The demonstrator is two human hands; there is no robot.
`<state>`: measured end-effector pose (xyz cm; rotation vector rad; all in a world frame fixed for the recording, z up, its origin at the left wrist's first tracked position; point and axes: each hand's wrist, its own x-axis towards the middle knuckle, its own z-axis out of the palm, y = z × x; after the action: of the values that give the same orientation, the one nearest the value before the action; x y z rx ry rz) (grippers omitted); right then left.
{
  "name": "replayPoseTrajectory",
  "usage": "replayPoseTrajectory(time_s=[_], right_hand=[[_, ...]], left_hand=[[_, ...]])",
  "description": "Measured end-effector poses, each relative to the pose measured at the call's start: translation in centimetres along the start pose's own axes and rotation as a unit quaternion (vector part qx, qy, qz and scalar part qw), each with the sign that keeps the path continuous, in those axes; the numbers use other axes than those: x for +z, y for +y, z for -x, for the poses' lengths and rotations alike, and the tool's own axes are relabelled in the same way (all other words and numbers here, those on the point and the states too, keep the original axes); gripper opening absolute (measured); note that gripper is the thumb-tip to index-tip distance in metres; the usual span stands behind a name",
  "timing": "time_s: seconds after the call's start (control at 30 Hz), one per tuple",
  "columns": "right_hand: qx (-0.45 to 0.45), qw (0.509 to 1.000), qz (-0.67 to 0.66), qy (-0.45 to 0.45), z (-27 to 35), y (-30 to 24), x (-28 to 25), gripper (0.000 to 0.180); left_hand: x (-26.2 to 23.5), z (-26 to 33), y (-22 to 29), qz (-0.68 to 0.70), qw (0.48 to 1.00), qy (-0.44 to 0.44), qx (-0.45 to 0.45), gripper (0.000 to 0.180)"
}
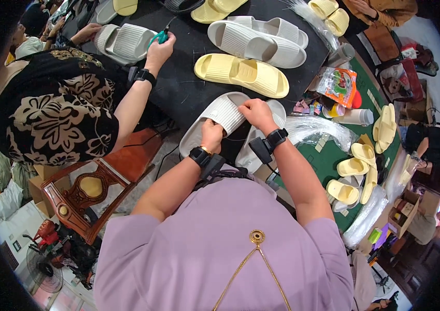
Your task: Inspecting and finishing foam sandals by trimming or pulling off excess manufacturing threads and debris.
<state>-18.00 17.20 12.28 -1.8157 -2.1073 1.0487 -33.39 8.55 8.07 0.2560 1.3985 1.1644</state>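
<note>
A pale grey ribbed slide slipper (226, 112) lies tilted at the near edge of the black table, in front of me. My left hand (212, 137) is closed on it, with its fingers tucked under the strap from the heel side. Against the strap's right edge, my right hand (257, 114) is curled with thumb and finger pressed together; whatever they pinch is too small to make out. Partly under my right wrist lies a second pale grey slipper (251, 154). Beyond my hands is a yellow slipper (218, 68), with a pair of grey slippers (277, 47) behind it.
At the left a co-worker's hand (162, 47) holds small teal-handled snippers (161, 37) beside a grey slipper (130, 41). On the right, a green table (317, 155) carries yellow slippers (354, 167), clear plastic bags (319, 129) and an orange snack packet (337, 86). A carved wooden chair (90, 184) stands lower left.
</note>
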Motion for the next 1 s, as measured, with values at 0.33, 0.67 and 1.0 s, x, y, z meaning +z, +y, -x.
replayPoseTrajectory(time_s=[0.33,0.67,1.0], right_hand=[[-0.022,1.0,0.01,0.0,-0.1,0.1,-0.2,0.027],[0.02,0.983,-0.146,-0.105,-1.6,-0.5,-0.8,0.028],[0.18,0.912,-0.306,-0.204,-2.8,-0.2,-0.8,0.022]], left_hand=[[0.0,-0.6,1.2,0.031,0.999,-0.044,-0.009,0.034],[-2.2,-6.5,-1.4,0.061,0.963,-0.21,-0.158,0.04],[-0.4,-4.6,0.8,0.108,0.957,-0.219,-0.159,0.026]])
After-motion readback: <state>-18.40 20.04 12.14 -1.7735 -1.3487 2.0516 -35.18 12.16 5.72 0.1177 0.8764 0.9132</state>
